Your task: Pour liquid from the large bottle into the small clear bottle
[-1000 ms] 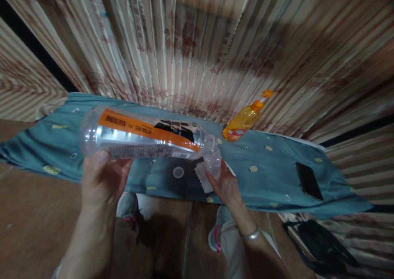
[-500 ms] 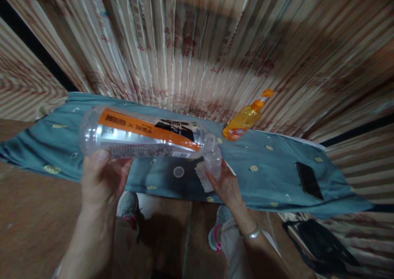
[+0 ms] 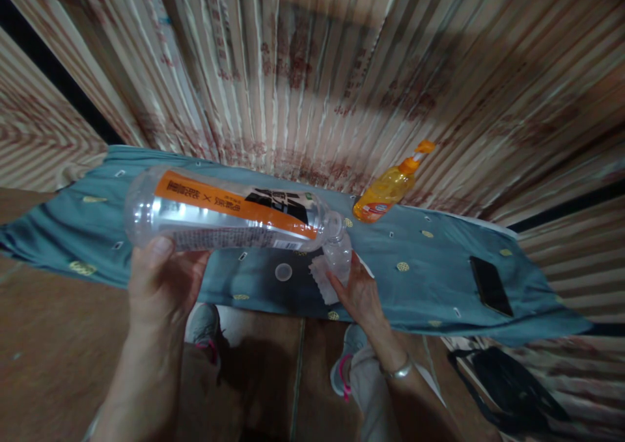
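Note:
My left hand (image 3: 163, 276) is closed on the base of a large clear plastic bottle (image 3: 229, 211) with an orange and silver label. The bottle lies nearly level in the air, its open neck pointing right. Right at that mouth, my right hand (image 3: 359, 292) grips a small translucent container (image 3: 336, 254); I cannot tell whether liquid runs between them. Below it a white scallop-edged cloth or tissue (image 3: 322, 282) shows, partly hidden by my fingers. A round translucent lid (image 3: 283, 272) rests on the teal patterned cloth (image 3: 263, 282), left of my right hand.
An orange pump bottle (image 3: 383, 193) with yellow liquid stands at the cloth's back edge. A black phone (image 3: 491, 286) lies on the right. Behind hangs a pleated curtain (image 3: 293, 90). A dark bag (image 3: 512, 386) is at lower right, and my shoes (image 3: 204, 325) are below the front edge.

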The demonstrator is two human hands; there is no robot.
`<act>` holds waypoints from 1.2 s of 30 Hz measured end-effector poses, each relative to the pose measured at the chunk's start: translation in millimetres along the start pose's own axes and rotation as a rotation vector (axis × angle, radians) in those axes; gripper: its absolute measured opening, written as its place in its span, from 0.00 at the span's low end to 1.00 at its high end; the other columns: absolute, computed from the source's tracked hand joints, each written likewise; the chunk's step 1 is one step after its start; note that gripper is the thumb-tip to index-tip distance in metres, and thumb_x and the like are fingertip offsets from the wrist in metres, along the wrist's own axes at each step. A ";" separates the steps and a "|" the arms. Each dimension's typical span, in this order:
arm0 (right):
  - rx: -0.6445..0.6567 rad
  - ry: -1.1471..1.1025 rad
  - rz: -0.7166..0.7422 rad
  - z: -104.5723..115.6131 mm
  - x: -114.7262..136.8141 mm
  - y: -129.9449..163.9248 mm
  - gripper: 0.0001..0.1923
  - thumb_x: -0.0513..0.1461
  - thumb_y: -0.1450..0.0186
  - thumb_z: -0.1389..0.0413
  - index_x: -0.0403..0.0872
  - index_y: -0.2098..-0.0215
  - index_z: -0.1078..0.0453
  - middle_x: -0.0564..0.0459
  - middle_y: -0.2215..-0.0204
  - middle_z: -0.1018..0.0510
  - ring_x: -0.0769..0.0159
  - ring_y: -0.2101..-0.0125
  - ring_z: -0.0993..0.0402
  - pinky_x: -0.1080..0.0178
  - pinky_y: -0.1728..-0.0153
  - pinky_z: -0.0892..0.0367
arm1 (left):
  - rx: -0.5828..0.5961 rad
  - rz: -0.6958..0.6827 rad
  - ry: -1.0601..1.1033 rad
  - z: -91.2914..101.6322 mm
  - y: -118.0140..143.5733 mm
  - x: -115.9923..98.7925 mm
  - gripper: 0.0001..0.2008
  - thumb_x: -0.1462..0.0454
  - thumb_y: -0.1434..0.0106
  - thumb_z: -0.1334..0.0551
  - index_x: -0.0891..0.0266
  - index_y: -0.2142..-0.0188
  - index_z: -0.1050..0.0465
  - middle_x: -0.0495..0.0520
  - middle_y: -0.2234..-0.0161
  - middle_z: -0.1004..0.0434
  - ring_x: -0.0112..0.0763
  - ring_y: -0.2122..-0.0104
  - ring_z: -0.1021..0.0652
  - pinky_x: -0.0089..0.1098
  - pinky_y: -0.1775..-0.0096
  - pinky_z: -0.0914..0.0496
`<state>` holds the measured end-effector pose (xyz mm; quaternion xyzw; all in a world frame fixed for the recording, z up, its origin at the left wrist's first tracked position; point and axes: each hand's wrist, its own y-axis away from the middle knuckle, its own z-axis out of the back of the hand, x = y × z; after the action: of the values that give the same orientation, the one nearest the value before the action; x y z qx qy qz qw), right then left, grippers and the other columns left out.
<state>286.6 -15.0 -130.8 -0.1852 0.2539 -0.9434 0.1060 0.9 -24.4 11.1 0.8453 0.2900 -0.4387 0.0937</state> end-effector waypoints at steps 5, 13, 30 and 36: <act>0.028 0.009 -0.005 -0.7 -1.0 1.2 0.40 0.60 0.28 0.57 0.34 0.36 0.40 0.28 0.52 0.20 0.49 0.53 0.19 0.51 0.55 0.22 | -0.018 0.007 0.007 1.9 -0.6 1.3 0.44 0.54 0.70 0.19 0.49 0.48 0.22 0.50 0.64 0.15 0.36 0.69 0.19 0.42 0.54 0.19; -0.006 0.032 0.013 -1.0 -0.6 0.4 0.39 0.59 0.27 0.59 0.34 0.38 0.38 0.29 0.55 0.19 0.49 0.56 0.18 0.50 0.59 0.21 | -0.008 0.019 0.018 -0.2 -0.3 0.6 0.45 0.54 0.70 0.19 0.49 0.48 0.23 0.48 0.65 0.15 0.35 0.69 0.18 0.39 0.57 0.19; -0.002 0.015 0.013 0.2 0.4 -0.5 0.41 0.61 0.28 0.60 0.34 0.38 0.38 0.28 0.54 0.19 0.49 0.55 0.18 0.50 0.58 0.21 | -0.004 0.015 -0.002 -1.4 -0.1 -0.5 0.44 0.53 0.69 0.19 0.47 0.47 0.23 0.46 0.73 0.18 0.38 0.70 0.19 0.41 0.57 0.18; -0.007 0.016 0.035 1.4 0.5 -1.1 0.40 0.60 0.27 0.60 0.33 0.38 0.38 0.27 0.54 0.19 0.49 0.54 0.18 0.51 0.58 0.21 | -0.006 0.013 -0.012 -3.0 0.4 -2.5 0.47 0.52 0.71 0.19 0.46 0.46 0.24 0.47 0.68 0.16 0.37 0.71 0.19 0.42 0.56 0.19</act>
<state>286.6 -14.9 -129.0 -0.1733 0.2613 -0.9420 0.1200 2.1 -24.5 14.9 0.8443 0.2853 -0.4422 0.1010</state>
